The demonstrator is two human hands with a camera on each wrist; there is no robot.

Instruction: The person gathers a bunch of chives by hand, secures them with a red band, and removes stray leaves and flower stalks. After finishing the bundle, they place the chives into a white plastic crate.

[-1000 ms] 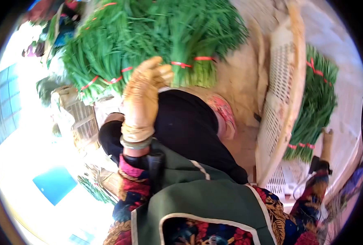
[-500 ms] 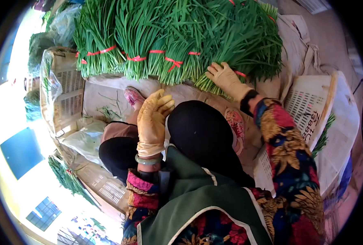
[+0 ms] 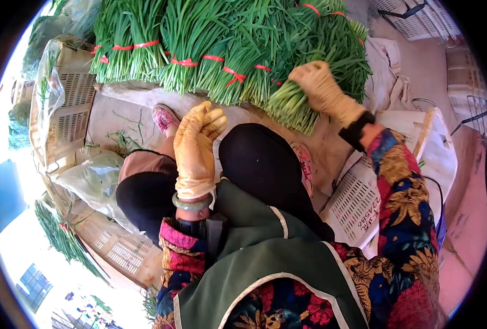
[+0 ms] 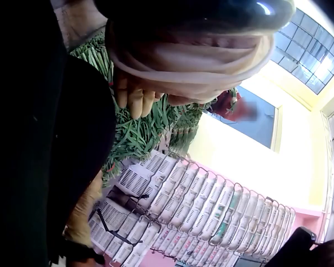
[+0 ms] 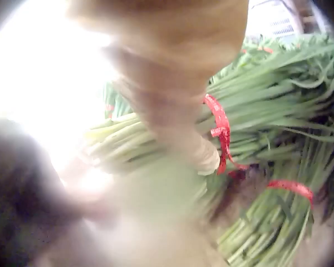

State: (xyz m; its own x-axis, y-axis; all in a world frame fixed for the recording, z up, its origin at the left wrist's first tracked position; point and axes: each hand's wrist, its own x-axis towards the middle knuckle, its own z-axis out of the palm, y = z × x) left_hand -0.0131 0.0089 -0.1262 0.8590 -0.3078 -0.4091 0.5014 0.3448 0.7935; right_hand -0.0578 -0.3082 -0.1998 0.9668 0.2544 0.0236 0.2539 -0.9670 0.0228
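Note:
My gloved right hand [image 3: 327, 92] grips a bundle of garlic chives [image 3: 294, 107] near its cut stems, at the near right edge of the big pile. In the right wrist view its fingers curl over the bundle beside a red band [image 5: 222, 133], the pale stem ends [image 5: 119, 138] sticking out to the left. A second tied bundle [image 5: 270, 222] lies just below it. Over the lap hovers my gloved left hand [image 3: 196, 149], its fingers loosely bent around nothing. Several bundles with red bands make up the pile of chives [image 3: 216, 33] in front.
A white slotted crate [image 3: 350, 205] stands at my right, a worn crate [image 3: 62, 109] at my left. Beside my left knee lies a clear plastic bag [image 3: 95, 178]. More chives [image 3: 62, 238] sit at the lower left. Crates are stacked in rows [image 4: 211, 203] in the left wrist view.
The right hand has come from beside the crate to the pile and gripped a bundle, whose stem ends have shifted. The left hand stays over the lap. The head view has swung.

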